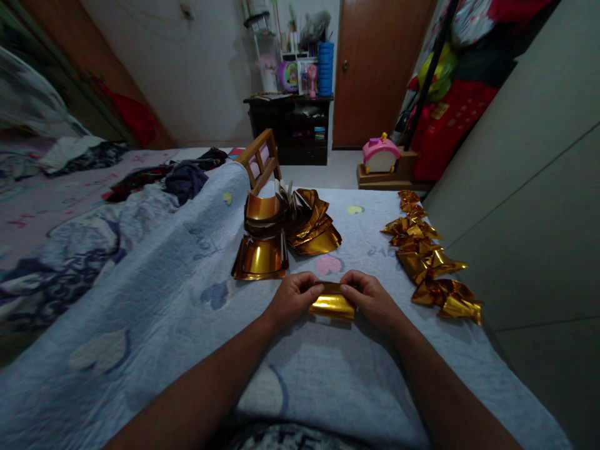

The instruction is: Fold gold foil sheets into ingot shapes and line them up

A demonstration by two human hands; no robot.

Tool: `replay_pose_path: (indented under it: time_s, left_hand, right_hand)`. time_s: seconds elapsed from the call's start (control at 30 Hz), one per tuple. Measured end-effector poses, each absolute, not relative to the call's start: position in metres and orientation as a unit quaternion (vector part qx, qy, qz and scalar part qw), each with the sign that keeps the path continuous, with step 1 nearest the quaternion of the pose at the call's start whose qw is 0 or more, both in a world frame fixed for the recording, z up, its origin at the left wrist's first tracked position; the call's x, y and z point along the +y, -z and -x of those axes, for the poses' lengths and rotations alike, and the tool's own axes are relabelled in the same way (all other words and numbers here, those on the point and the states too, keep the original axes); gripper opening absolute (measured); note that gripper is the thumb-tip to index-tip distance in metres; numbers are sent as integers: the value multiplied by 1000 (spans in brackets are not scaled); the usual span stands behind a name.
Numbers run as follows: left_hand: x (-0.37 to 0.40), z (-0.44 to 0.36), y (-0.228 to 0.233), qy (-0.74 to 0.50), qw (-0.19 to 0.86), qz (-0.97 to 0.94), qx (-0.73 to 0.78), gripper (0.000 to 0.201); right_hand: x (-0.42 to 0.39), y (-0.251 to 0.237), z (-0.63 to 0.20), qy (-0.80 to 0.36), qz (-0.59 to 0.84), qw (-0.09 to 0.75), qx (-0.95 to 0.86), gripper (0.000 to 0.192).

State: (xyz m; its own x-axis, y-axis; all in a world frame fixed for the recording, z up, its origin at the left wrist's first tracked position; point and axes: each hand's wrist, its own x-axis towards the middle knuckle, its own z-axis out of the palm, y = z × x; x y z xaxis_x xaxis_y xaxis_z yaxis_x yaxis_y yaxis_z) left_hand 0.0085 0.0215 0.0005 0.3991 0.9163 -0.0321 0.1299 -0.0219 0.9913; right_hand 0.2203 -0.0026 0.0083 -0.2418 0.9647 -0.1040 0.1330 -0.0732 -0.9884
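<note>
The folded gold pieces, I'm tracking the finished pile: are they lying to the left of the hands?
No, the folded gold pieces lie in a row to the right of the right hand, near the wall.

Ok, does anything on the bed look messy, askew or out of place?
The stack of gold foil sheets has slumped: sheets curl and fan out sideways instead of lying flat. Crumpled clothes lie on the bed behind. The folded gold pieces run in a loose row. Both hands hold a gold strip normally.

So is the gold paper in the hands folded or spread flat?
Folded: the gold paper is a narrow strip, pinched at its ends by left hand and right hand.
</note>
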Motion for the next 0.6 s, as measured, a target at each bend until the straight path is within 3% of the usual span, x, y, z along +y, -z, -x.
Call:
replay_pose_path:
  time_s: [0.6]
  left_hand:
    - [22, -8, -5, -376, 568, -609, 406, 28]
  right_hand:
    - [-3, -13, -219, -552, 485, 377, -564, 18]
